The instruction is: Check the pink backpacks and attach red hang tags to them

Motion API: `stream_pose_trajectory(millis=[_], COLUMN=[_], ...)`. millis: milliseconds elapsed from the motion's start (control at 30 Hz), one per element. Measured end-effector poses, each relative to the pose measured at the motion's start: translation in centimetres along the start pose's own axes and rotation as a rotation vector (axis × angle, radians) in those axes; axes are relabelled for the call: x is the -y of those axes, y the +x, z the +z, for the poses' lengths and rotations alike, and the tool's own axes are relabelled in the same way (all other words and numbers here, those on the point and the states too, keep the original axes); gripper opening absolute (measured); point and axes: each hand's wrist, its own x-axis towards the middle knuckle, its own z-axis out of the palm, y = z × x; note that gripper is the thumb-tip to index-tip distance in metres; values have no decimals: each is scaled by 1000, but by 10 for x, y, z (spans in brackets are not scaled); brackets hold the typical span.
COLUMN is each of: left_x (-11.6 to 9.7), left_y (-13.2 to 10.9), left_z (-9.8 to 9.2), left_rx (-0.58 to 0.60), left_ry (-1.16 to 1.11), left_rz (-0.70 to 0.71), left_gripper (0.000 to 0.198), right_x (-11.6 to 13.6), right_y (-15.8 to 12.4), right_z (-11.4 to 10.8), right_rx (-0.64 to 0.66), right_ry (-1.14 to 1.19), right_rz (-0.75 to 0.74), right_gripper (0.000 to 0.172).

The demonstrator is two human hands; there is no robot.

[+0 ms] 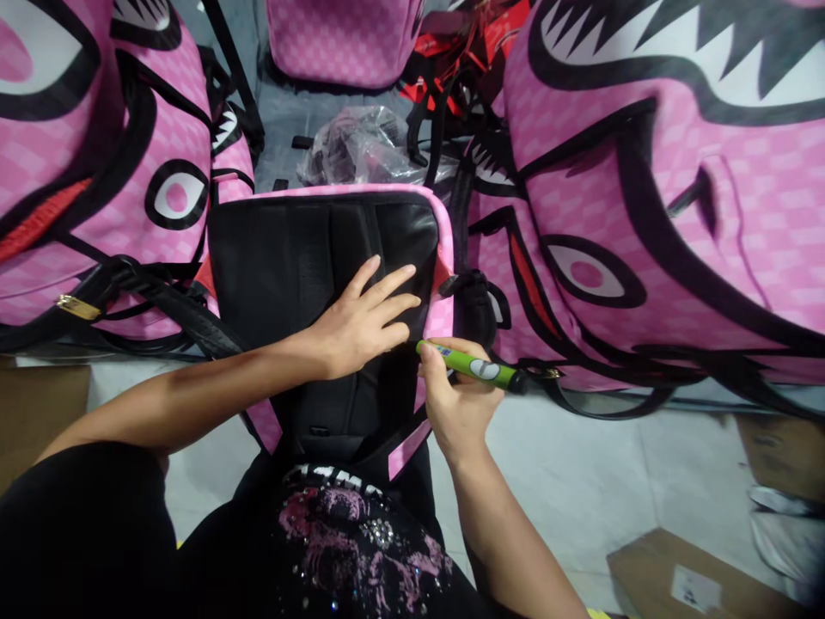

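Note:
A backpack [271, 258] lies in front of me with its black back panel facing up and a pink checked edge around it. My left hand [364, 318] rests on that panel, palm down with the fingers spread. In my right hand [461, 404] is a green lighter [464, 362] or marker-like stick with a black end and a cartoon-eye print; its kind is not certain. The fingers wrap round it, and its light green end points left, at the panel's right edge. The black end points right.
Large pink backpacks with shark-mouth prints stand at the left [177, 112] and right [696, 223]. Behind are crumpled clear plastic [367, 142], red pieces [444, 52] and another pink bag [341, 39]. Cardboard boxes [676, 572] lie on the tiled floor [599, 481].

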Motion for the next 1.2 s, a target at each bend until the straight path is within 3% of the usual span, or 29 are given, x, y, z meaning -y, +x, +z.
stream_pose_trajectory(millis=[233,400,633,933,1033,1133,1200], left_x=[0,1,1,0,5,10,5], left_y=[0,1,3,6,21,42,52], left_z=[-1,0,1,-6,-20,-38,-55], left_rx=[17,32,-13,32,157,414,533], left_ry=[27,3,39,84,148,243,268], left_rz=[0,-6,9,-3,56,119,106], left_gripper=[11,12,10,8,16,29,31], right_x=[5,1,1,-2,-3,0,6], right_y=[5,4,5,8,5,-5,-15], right_z=[-3,-3,-3,-3,-8,-14,-17], right_rx=[36,-4,23,58,89,60,29], right_ry=[-105,-59,-62,-32,-52,-30,-19], right_rz=[-50,-11,-21,-21,-33,-61,-165], right_gripper=[18,18,18,20,21,21,24])
